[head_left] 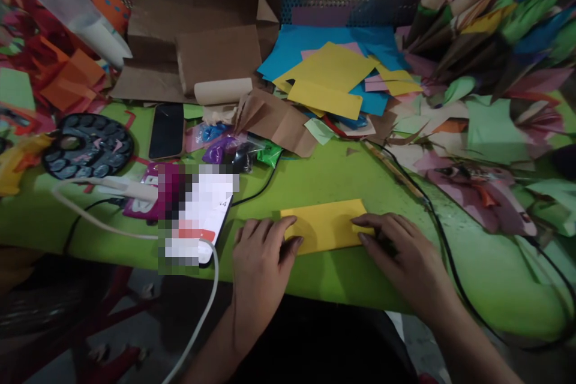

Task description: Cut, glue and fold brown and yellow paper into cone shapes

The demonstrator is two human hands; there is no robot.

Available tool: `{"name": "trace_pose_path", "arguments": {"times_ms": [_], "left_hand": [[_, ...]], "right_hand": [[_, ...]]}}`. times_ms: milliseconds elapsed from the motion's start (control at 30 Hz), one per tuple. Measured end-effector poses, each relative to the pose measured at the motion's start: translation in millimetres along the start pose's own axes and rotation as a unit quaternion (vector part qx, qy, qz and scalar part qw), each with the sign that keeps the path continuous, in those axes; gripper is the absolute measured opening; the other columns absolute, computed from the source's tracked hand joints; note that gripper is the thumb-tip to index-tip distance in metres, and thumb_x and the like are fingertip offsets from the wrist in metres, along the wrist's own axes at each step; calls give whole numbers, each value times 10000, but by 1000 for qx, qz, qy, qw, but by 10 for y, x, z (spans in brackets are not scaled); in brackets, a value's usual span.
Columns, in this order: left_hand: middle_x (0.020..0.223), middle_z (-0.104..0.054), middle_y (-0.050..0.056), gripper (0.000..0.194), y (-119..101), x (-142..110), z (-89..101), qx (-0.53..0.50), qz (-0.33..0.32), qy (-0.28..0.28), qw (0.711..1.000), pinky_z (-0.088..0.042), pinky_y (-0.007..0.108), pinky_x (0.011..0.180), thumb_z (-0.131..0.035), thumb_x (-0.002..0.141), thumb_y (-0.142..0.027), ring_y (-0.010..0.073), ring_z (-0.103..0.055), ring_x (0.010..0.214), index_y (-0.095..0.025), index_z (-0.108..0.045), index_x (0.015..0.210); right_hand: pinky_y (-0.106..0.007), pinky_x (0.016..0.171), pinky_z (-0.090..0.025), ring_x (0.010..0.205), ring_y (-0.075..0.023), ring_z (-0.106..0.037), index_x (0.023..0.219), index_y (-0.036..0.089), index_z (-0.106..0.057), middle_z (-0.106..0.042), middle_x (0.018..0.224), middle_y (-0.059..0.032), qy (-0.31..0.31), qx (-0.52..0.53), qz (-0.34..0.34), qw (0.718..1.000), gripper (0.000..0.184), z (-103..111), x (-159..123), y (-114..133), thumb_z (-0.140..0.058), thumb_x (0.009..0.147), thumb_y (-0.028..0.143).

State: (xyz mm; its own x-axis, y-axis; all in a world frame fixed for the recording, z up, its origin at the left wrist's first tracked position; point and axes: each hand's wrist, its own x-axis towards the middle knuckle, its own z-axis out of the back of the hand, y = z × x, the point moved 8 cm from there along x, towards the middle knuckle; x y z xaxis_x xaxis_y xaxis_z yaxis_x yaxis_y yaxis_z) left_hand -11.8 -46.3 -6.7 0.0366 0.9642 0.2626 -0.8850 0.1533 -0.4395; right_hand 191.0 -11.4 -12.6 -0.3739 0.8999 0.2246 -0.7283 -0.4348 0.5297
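A yellow strip of paper (324,227) lies at the front of the green table, between my two hands. My left hand (265,249) pinches its left end, thumb below and index finger above. At the other end my right hand (398,246) grips the paper's right edge between thumb and fingers, where a small part looks folded over. The strip is slightly tilted, its right side a little farther from me. A lit phone (202,210), partly blurred out, rests just left of my left hand.
Coloured sheets (333,72) and brown paper (218,60) are piled at the back. A glue gun (486,198) lies right, its black cable (443,234) beside my right hand. A white cable (211,294) hangs near my left arm. A black round tray (87,147) stands left.
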Motion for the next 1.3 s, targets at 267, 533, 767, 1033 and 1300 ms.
{"name": "trace_pose_path", "arguments": {"times_ms": [267,533,767,1033,1300], "left_hand": [[843,-703,32,216,25,6,1,18,-23,5,1000,-423,364,725,-645,936,-267,256,-592,841,-226,-641,1147],[835,-691,42,198,33,22,-26,35,-25,4,999,-401,382,742,-573,978,-303,264,-585,836,-226,-638,1149],[829,-696,34,194,9,26,-25,59,-27,13,998,-415,373,738,-593,971,-309,248,-593,835,-231,-644,1141],[947,-662,72,153,-209,60,48,40,-101,-22,994,-515,363,785,-577,954,-148,232,-587,899,-197,-686,1050],[1165,-717,95,333,-336,-89,-89,30,-232,32,972,-554,353,932,-452,980,-79,213,-624,1063,-136,-660,1234]], "right_hand": [[-349,699,-472,819,-223,-656,1058,231,-635,-717,918,-59,1,4,-16,1000,134,-13,24,0,-518,995,245],[-351,711,-473,822,-222,-651,1042,216,-642,-710,901,-61,7,-4,-13,1000,139,-7,47,18,-518,982,205],[-355,705,-475,816,-223,-644,1045,208,-665,-685,906,-77,0,-9,-24,1000,178,-32,25,-8,-500,985,236],[-396,759,-501,846,-240,-637,1064,216,-663,-635,930,-94,-12,-33,-38,999,212,-60,12,-10,-479,962,242],[-410,815,-511,945,-265,-617,1069,201,-648,-580,995,-113,-18,-30,-21,999,195,-41,19,13,-504,938,213]]}}
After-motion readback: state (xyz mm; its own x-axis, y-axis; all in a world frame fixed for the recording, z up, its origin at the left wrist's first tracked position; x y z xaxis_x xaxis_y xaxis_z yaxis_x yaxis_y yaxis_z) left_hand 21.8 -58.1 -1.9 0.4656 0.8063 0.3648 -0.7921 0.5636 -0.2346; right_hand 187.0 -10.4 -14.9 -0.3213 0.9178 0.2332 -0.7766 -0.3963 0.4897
